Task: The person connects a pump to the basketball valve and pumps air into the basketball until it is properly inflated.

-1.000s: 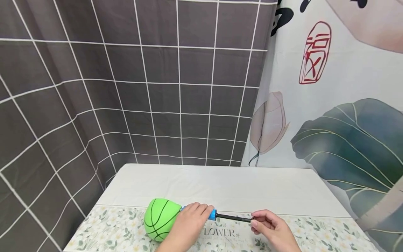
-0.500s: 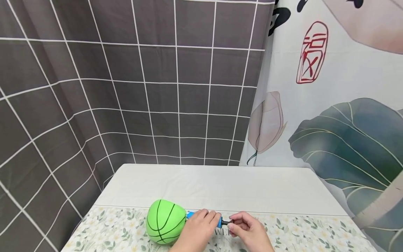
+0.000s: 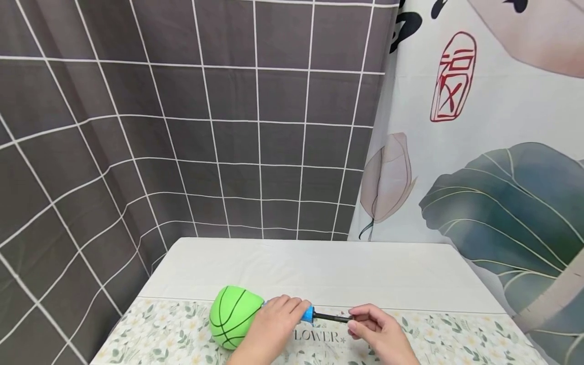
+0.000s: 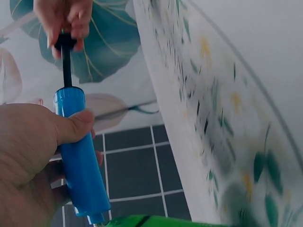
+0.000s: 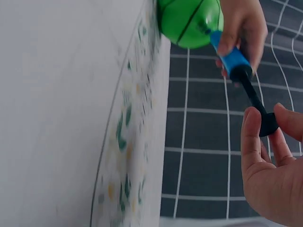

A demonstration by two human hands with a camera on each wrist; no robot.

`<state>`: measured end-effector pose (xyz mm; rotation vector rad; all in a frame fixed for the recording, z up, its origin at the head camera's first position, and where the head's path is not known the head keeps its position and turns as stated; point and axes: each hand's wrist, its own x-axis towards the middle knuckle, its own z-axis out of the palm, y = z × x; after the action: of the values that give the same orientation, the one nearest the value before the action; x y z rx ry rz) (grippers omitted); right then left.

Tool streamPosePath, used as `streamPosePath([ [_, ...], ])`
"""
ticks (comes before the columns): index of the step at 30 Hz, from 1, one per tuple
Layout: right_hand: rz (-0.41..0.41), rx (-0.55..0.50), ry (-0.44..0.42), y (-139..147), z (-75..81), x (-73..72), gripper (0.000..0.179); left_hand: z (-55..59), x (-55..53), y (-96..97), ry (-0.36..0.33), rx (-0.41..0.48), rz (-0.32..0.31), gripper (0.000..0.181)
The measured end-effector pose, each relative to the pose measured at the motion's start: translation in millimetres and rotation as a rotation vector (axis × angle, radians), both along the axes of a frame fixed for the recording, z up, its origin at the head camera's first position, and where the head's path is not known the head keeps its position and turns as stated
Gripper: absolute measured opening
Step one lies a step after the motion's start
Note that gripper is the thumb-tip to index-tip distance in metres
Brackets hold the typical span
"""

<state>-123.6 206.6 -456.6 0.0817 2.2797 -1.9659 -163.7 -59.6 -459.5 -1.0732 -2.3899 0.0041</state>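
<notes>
A green toy basketball (image 3: pixel 234 318) with black lines lies at the left of the table, slightly lopsided. The nozzle end of a blue hand pump (image 4: pixel 83 165) meets it. Around the pump's barrel wraps my left hand (image 3: pixel 276 324), thumb across the top in the left wrist view. A stretch of black rod (image 3: pixel 332 318) shows out of the barrel. My right hand (image 3: pixel 380 332) pinches the black handle (image 5: pixel 269 125) at the rod's end between thumb and fingers. In the head view the left hand covers most of the barrel.
The table (image 3: pixel 310 268) has a white cloth with a floral band and printed lettering along the front. A dark grid-patterned curtain (image 3: pixel 283 142) hangs behind and to the left. At the right hangs a white curtain (image 3: pixel 424 167) with printed leaves.
The right hand moved left, pushing the rod into the barrel, then came back right, drawing much of it out again. The ball and left hand shifted slightly right, then left.
</notes>
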Motion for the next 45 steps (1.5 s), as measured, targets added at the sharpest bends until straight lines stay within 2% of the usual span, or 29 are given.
streamPosePath([
  [7,-0.048,-0.005,-0.02,18,7.6,2.8,0.047,6.1,-3.6,-6.8,0.001,0.009,0.034,0.061],
  [14,-0.052,-0.001,0.02,10,4.3,0.5,0.045,9.0,2.8,2.7,0.066,-0.086,0.057,0.058],
  [19,0.003,0.0,0.09,-9,-1.3,-1.8,0.041,5.2,8.1,10.0,0.092,-0.097,0.029,0.052],
  [25,0.096,-0.034,0.105,-30,-8.2,-4.6,0.044,-0.6,12.0,16.2,0.118,-0.077,-0.042,0.045],
  [29,0.116,-0.038,0.101,-36,-9.4,-5.3,0.044,-1.9,12.3,15.6,0.117,-0.058,-0.058,0.046],
  [34,0.098,-0.055,0.063,-29,-5.5,-2.9,0.046,-1.7,10.3,10.2,0.098,-0.004,-0.065,0.054],
  [36,0.086,-0.057,0.049,-23,-3.8,-2.0,0.045,-1.8,8.3,7.4,0.07,0.012,-0.055,0.059],
  [45,-0.018,-0.015,0.003,8,4.3,1.4,0.048,6.6,0.8,-9.5,-0.012,0.01,0.039,0.064],
])
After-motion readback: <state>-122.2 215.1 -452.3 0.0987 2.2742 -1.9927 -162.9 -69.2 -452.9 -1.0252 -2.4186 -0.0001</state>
